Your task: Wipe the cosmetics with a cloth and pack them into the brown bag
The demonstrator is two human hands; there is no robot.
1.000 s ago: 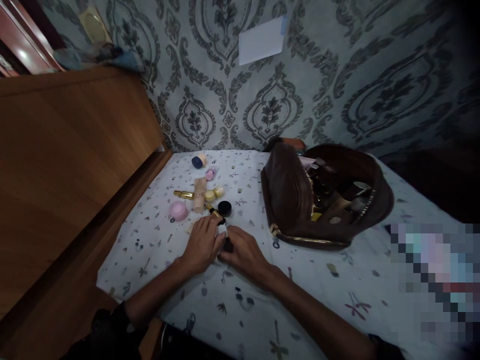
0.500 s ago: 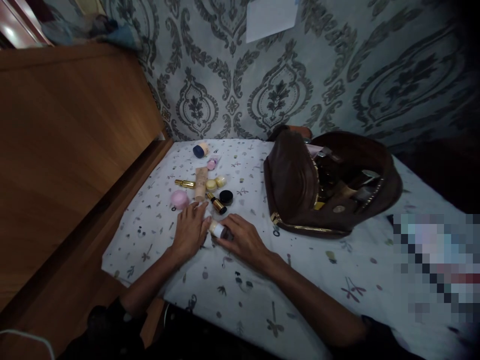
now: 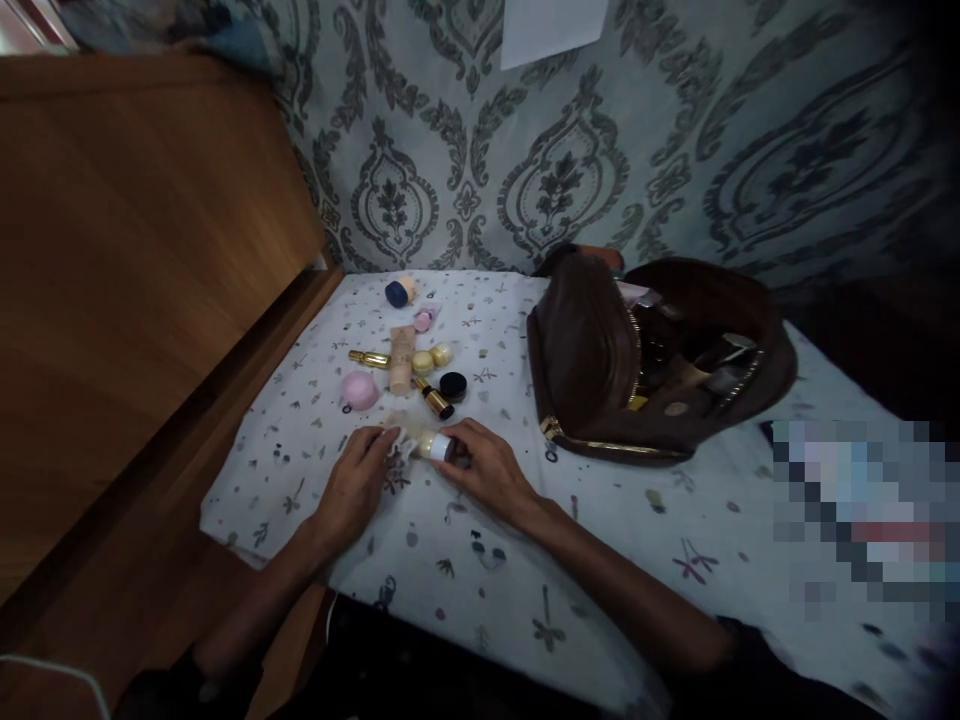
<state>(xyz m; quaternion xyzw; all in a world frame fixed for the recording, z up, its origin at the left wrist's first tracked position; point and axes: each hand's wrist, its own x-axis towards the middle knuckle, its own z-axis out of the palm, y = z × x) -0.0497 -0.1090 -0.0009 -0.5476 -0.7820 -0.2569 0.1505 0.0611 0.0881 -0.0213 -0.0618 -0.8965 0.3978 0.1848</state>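
My right hand (image 3: 487, 465) grips a small bottle (image 3: 433, 446) by its dark end; the bottle lies sideways, with a white band and a yellowish part facing left. My left hand (image 3: 356, 478) is closed on a crumpled white tissue (image 3: 401, 440), which reaches the bottle's left end. Just beyond my hands lie a gold-and-black bottle (image 3: 435, 398), a round black container (image 3: 453, 386), a beige tube (image 3: 402, 360) and a round pink container (image 3: 360, 390).
Farther back are a gold tube (image 3: 369, 358), yellow-lidded jars (image 3: 424, 362), a small pink item (image 3: 424, 319) and a navy-capped container (image 3: 400, 292). An unzipped brown bag (image 3: 585, 360) full of items stands right. A wooden panel (image 3: 150, 220) borders the left; patterned wallpaper (image 3: 465, 160) is behind.
My left hand has drawn back left from the bottle, and the white tissue between my hands shows more. My right hand keeps its hold. The view has tilted slightly.
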